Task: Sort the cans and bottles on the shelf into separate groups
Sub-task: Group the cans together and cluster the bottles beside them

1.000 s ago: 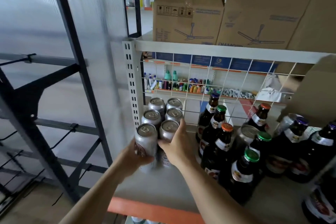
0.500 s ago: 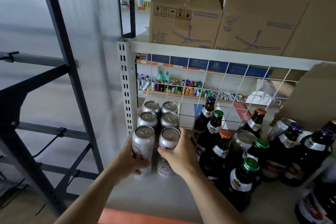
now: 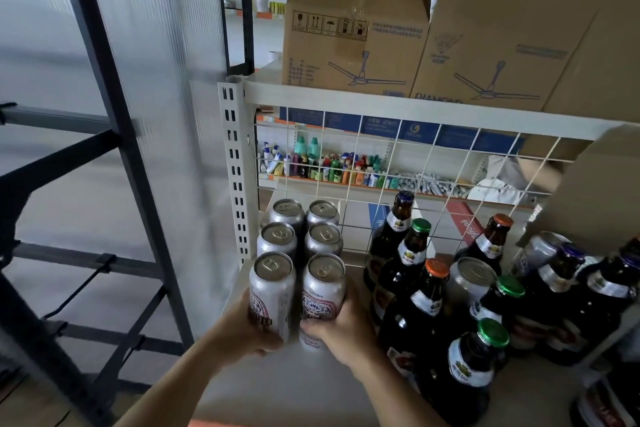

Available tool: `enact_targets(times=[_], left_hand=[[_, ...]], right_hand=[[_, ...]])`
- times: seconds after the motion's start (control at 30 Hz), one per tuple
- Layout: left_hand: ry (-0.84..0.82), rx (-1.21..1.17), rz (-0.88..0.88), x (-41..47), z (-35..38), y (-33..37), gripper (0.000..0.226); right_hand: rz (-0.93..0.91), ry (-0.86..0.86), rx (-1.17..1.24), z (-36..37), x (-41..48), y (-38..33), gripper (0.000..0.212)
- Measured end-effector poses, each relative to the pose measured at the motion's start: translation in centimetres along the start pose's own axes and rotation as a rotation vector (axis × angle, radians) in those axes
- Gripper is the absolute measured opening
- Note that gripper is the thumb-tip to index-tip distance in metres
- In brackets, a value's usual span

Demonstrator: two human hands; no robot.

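Several silver cans stand in two rows at the left end of the grey shelf. My left hand grips the front left can. My right hand grips the front right can beside it. Both cans stand upright, touching each other. Behind them are the rear cans. To the right stand several dark brown bottles with green, orange and blue caps. Two more silver cans, one in the middle and one further right, sit among the bottles.
A white slotted upright stands just left of the cans. A white wire grid backs the shelf. Cardboard fan boxes rest on the shelf above. A black metal frame stands to the left. More bottles sit low at the right.
The left can has settled upright onto the shelf beside the right one. Both hands stay on the front cans, now level with each other.
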State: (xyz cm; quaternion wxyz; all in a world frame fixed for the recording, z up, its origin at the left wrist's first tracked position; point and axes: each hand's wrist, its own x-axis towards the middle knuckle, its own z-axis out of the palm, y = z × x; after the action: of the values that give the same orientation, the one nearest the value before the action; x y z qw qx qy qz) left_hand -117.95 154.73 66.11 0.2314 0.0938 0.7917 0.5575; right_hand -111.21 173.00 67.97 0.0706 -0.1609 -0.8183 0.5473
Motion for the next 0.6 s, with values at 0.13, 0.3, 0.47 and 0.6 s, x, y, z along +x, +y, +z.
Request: enact_targets(times=[0.13, 0.3, 0.47, 0.6], left_hand=[[-0.008, 0.018, -0.001, 0.7, 0.0, 0.1, 0.065], [-0.024, 0.052, -0.019, 1.2, -0.5, 0.3, 0.068], [-0.021, 0.067, -0.015, 1.1, -0.5, 0.5, 0.068], [0.03, 0.051, 0.029, 0.5, 0.2, 0.5, 0.064]], right_hand=[[0.01, 0.006, -0.003, 0.4, 0.2, 0.7, 0.069], [-0.031, -0.029, 0.012, 0.4, 0.8, 0.3, 0.073], [-0.036, -0.044, 0.04, 0.6, 1.0, 0.4, 0.079], [-0.021, -0.053, 0.036, 0.4, 0.4, 0.9, 0.08]])
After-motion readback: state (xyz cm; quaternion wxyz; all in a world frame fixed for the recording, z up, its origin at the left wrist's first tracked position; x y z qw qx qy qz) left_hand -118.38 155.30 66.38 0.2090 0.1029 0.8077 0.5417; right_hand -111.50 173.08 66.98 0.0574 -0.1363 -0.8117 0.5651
